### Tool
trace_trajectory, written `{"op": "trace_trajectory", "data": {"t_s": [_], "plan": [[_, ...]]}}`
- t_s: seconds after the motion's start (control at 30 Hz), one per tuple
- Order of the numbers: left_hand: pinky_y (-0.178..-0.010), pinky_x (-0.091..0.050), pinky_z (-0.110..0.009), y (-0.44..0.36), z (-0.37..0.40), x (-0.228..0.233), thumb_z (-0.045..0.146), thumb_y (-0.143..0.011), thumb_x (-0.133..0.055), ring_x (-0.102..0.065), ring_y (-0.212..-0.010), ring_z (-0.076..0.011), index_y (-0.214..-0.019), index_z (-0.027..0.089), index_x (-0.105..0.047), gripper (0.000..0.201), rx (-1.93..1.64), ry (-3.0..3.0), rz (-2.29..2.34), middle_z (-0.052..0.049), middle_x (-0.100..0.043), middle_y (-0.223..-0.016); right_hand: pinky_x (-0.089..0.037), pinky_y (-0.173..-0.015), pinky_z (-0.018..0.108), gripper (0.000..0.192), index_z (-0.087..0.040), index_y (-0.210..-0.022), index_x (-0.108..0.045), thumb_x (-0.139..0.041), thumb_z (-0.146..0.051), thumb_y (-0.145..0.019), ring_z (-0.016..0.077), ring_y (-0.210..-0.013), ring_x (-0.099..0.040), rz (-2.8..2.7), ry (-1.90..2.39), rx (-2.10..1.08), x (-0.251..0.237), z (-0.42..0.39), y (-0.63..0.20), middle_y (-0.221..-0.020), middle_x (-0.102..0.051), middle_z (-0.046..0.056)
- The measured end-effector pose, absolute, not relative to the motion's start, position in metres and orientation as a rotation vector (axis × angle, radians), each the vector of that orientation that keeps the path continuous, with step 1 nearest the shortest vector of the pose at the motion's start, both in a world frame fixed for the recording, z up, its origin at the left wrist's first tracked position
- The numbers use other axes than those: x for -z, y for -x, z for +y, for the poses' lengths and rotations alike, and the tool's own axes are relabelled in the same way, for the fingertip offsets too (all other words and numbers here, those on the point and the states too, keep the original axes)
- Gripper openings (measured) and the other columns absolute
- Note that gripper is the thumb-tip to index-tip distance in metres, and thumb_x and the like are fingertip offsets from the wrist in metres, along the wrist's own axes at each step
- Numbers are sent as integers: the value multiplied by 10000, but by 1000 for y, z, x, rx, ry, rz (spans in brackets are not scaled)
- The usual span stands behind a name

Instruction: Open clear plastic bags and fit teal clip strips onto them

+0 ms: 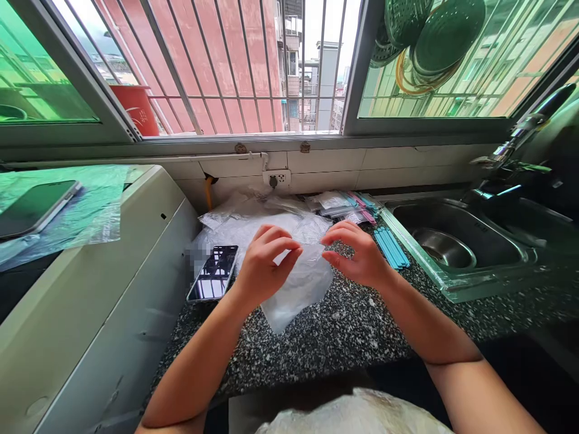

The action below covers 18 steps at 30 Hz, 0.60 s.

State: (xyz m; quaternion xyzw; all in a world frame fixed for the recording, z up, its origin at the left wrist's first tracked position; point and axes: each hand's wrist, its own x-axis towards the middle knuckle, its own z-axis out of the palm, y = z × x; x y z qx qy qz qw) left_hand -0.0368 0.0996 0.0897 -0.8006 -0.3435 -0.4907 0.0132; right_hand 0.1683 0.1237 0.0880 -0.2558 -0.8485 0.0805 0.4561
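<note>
We seem to be working the upper edge of a clear plastic bag (289, 298), which lies below and between our hands on the speckled surface (353, 337). Our left hand (266, 265) has thumb and fingertips together, apparently on that edge, though the film is too see-through for us to be sure. Our right hand (355, 256) has thumb and fingers apart, just beside it. We judge the next move calls for a light pinch from the right, without creasing the film
</note>
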Motion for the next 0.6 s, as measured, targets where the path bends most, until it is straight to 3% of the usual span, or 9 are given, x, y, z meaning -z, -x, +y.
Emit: {"op": "trace_trajectory", "data": {"t_s": [0.17, 0.3, 0.37, 0.53, 0.6], "plan": [[-683, -450, -289, 49, 101, -96, 153, -795, -603, -530, -741, -154, -709, 191, -608, 95, 1616, 2457, -1166, -16, -604, -705, -454, -847, 363, 285, -201, -961, -615, -676, -380, -748, 179, -942, -555, -2137, 647, -487, -78, 138, -167, -980, -603, 62], [-682, -442, -278, 51, 101, -96, 151, -790, -606, -524, -725, -145, -690, 186, -593, 107, 1634, 2456, -1184, -11, -594, -696, -463, -780, 332, 117, -189, -784, -608, -624, -305, -796, 146, -816, -563, -2096, 607, -589, -69, 140, -158, -830, -614, 35], [-685, -440, -276, 51, 101, -96, 152, -794, -597, -526, -728, -145, -683, 185, -585, 117, 1638, 2463, -1210, -12, -591, -698, -459, -742, 318, 132, -190, -711, -590, -586, -263, -821, 135, -763, -553, -2076, 612, -588, -67, 138, -155, -763, -606, 23], [-722, -447, -297, 54, 101, -97, 222, -802, -611, -542, -780, -162, -798, 191, -625, 35, 1588, 2499, -1270, -26, -616, -758, -442, -730, 311, 122, -187, -698, -581, -582, -217, -817, 139, -765, -537, -2115, 626, -499, -70, 134, -156, -752, -604, 23], [-736, -450, -312, 54, 100, -97, 261, -786, -639, -544, -797, -173, -880, 202, -642, 111, 1557, 2513, -1279, -28, -624, -772, -434, -738, 314, 114, -190, -702, -580, -576, -200, -816, 141, -766, -525, -2163, 631, -434, -72, 132, -156, -756, -607, 23]]}}
